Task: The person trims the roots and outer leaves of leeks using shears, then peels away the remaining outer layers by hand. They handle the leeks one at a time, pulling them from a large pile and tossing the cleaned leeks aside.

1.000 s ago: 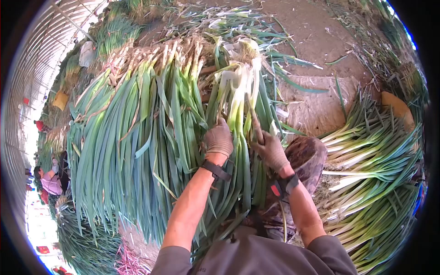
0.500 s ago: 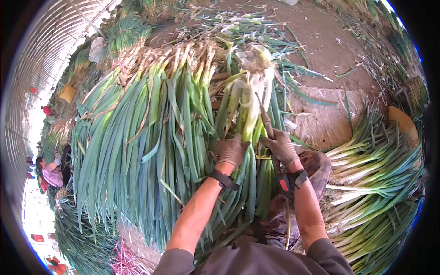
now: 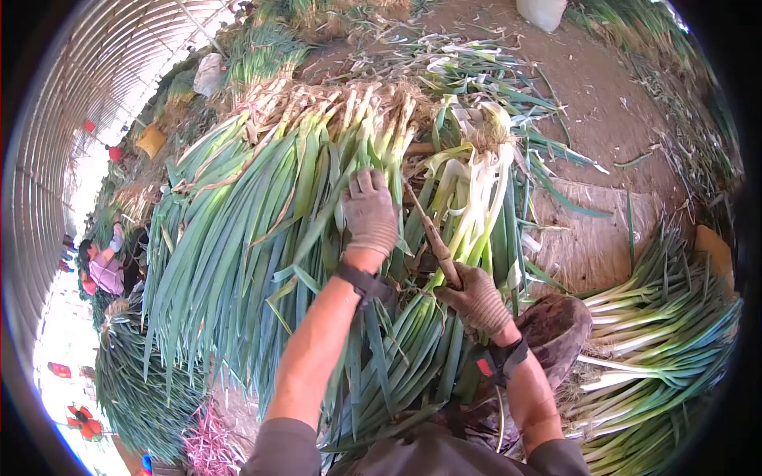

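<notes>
My left hand (image 3: 371,213), in a dirty knit glove, lies palm down on a thick heap of green onions (image 3: 238,230), its fingers stretched toward the root ends. In my right hand (image 3: 475,300), also gloved, is a slim brown wand (image 3: 432,234) that tapers to a point aimed up and left. A thin hose (image 3: 500,416) shows below that wrist. Just beyond the wand lies a bunch of cleaned green onions (image 3: 486,186) with white stems and roots facing away from me. Its leaves run back toward my lap.
Stacked green onions (image 3: 635,341) with white stems lie at my right, by my knee (image 3: 559,325). Stripped leaves (image 3: 484,67) litter the ground ahead. A flat brown sheet (image 3: 595,238) lies to the right. Another person (image 3: 107,266) is at far left, near pink ties (image 3: 213,440).
My left hand has left the cleaned bunch and moved left and forward onto the heap. My right hand still holds the wand, slightly lower in view. The view has shifted.
</notes>
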Demonstrator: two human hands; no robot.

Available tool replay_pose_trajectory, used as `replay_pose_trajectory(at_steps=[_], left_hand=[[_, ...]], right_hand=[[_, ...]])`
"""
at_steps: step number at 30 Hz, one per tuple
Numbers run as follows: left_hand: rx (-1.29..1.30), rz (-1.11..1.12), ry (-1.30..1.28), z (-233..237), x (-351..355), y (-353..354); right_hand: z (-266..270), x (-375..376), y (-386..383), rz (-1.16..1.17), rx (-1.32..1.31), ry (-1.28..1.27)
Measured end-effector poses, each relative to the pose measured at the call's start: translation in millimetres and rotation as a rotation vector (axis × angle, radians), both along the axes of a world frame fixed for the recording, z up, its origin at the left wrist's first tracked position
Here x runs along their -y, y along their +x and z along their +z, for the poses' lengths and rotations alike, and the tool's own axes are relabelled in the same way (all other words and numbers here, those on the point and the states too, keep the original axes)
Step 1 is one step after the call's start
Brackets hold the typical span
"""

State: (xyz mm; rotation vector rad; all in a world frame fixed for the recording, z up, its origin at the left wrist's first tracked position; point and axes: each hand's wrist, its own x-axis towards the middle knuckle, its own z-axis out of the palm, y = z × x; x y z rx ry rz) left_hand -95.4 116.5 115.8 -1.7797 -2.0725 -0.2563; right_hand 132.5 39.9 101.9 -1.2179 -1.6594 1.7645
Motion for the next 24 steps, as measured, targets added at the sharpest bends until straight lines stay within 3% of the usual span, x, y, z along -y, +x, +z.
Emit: replay_pose_trajectory(at_steps=[4,7,11,15,19,20,24], left_hand=[[-0.044,0.209,-0.203,-1,-16,-36],[-0.115,0.276,-0.209,-22,-43,-59],[0.150,0.344,-0.345,-2,-55,-70],[0.161,0.186,-0.407,-1,-49,-90],[0.138,0.009,-0.374,11,-7,-94],[0.186,-0.035,-0.368,17,7,-98],[0.420,-0.229,-0.267,35,90,-107]], right_hand=[[10,10,-10,-0.055,-0.065,-0.074],[5,15,-14,-0.025,-0.088,-0.120],[4,22,-15,-0.180,-0.150,-0.139],[-18,19,-4,-0.208,-0.185,-0.033],[-6,15,14,-0.377,-0.203,-0.103],[-20,12,17,-0.395,-0.191,-0.014],[0,26,25,-0.271,-0.087,-0.118]])
